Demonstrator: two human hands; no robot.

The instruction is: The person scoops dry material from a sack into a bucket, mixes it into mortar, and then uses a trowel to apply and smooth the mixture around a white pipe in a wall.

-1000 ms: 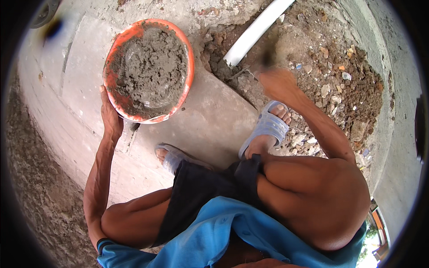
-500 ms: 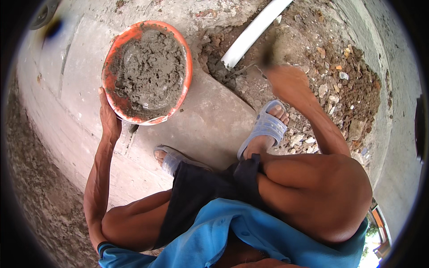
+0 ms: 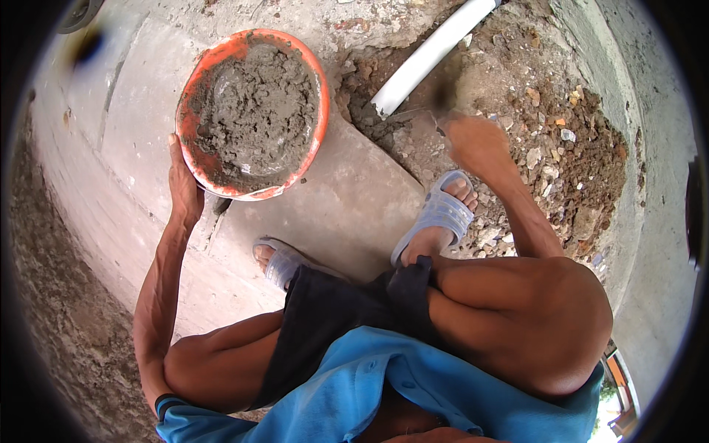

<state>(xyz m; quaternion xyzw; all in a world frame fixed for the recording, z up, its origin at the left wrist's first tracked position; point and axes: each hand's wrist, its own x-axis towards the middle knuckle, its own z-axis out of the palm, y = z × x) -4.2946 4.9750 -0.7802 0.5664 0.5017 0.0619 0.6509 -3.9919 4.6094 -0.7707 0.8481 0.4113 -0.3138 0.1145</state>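
A round orange basin (image 3: 326, 111) full of wet grey mortar (image 3: 258, 111) stands tilted on the concrete slab. At its lower left side, my left hand (image 3: 185, 184) grips the wall, thumb up by the rim and the other fingers mostly hidden. My right hand (image 3: 480, 144) is closed around a trowel (image 3: 413, 115), whose thin blade shows nearly edge-on and blurred; its handle is hidden in the fist. The blade points left, close to the lower end of a white pipe (image 3: 428, 63) lying in a dug-out patch of soil.
Broken stones and loose soil (image 3: 569, 155) lie to the right, along a concrete wall (image 3: 657, 148). My sandalled feet rest on the slab (image 3: 347, 214) and at its broken edge, close below the pipe. A dark round object (image 3: 80, 15) is at the upper left.
The basin and my left hand appear slightly further right and up in the view. My right hand stays near the pipe's end, its wrist turned a little.
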